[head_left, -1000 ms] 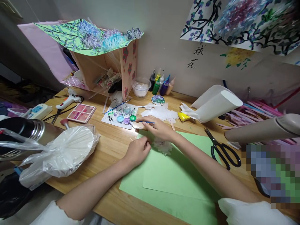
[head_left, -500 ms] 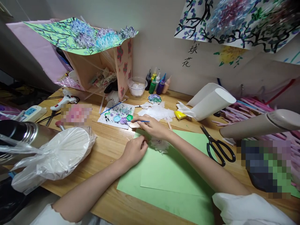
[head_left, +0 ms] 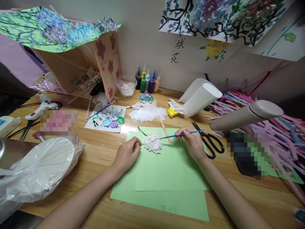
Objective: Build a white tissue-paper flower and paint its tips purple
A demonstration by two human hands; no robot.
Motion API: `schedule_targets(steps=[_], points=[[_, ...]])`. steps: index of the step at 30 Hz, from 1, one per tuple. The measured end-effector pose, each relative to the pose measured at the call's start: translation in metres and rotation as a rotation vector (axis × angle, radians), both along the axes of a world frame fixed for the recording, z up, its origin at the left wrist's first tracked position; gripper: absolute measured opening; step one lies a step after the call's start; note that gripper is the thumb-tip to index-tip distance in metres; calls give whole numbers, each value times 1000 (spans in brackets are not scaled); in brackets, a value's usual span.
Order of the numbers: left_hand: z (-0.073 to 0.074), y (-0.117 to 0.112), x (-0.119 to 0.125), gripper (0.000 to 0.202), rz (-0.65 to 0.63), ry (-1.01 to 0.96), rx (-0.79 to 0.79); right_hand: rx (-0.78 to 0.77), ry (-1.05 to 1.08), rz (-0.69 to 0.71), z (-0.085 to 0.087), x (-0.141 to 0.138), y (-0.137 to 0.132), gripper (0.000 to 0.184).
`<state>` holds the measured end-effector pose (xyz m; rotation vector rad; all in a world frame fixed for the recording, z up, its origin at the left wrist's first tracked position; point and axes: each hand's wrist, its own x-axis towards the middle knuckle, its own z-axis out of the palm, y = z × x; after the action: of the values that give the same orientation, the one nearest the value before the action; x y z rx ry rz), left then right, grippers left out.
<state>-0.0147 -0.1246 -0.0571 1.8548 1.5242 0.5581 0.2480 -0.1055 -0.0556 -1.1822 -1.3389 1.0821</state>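
My right hand (head_left: 192,143) grips a thin blue paintbrush (head_left: 194,131), held nearly level above the green paper. The brush tip meets the ruffled white paper flower (head_left: 152,143), which shows a faint purple tint near its middle. Closed in a loose fist, my left hand (head_left: 128,152) rests at the left edge of the green paper (head_left: 171,171), just beside the flower. A short dark painted stroke (head_left: 142,131) runs up and left from the flower. Further left lies a paint-smeared sheet (head_left: 105,117) with blue, purple and green dabs of paint on it.
Black-handled scissors (head_left: 211,141) lie right of my right hand. Behind are torn white paper (head_left: 147,113), a wooden stick (head_left: 165,128), a paper roll (head_left: 202,98) and several paint bottles (head_left: 147,81). A bagged round bundle (head_left: 52,159) stands left; a tumbler (head_left: 247,114) leans right.
My right hand has moved the paintbrush from the paint dabs to the right, bringing its tip onto the paper flower. My left hand stays closed by the paper's edge. The view has shifted right.
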Motion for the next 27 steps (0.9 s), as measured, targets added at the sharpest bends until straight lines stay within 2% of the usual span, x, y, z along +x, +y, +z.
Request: schedule_targets(steps=[3, 5, 8, 11, 13, 15, 17, 19, 21, 24, 25, 26, 27], points=[[11, -5, 3, 16, -15, -46, 116, 11, -183, 33, 2, 1, -15, 27], [27, -7, 11, 16, -73, -68, 254, 79, -292, 28, 11, -3, -20, 28], [60, -3, 32, 23, -257, -71, 453, 195, -419, 77, 30, -9, -22, 27], [84, 5, 56, 38, -416, -70, 533, 304, -526, 187, 44, -19, -20, 21], [88, 10, 67, 36, -459, -89, 544, 356, -580, 252, 49, -27, -18, 18], [86, 13, 72, 26, -447, -131, 560, 327, -644, 269, 55, -35, -17, 17], [82, 13, 70, 20, -413, -184, 591, 278, -683, 285, 60, -38, -19, 16], [80, 13, 65, 18, -385, -208, 599, 253, -705, 266, 61, -29, -24, 20], [82, 12, 60, 16, -346, -205, 583, 214, -768, 85, 55, -4, -32, 36], [85, 13, 57, 12, -295, -205, 566, 27, -981, -570, 29, 56, -48, 47], [86, 14, 57, 12, -290, -208, 568, -60, -1051, -737, 18, 78, -53, 52], [87, 15, 57, 12, -289, -210, 571, -134, -1109, -841, 9, 98, -58, 56], [87, 15, 58, 12, -291, -210, 574, -193, -1147, -871, 1, 115, -63, 58]])
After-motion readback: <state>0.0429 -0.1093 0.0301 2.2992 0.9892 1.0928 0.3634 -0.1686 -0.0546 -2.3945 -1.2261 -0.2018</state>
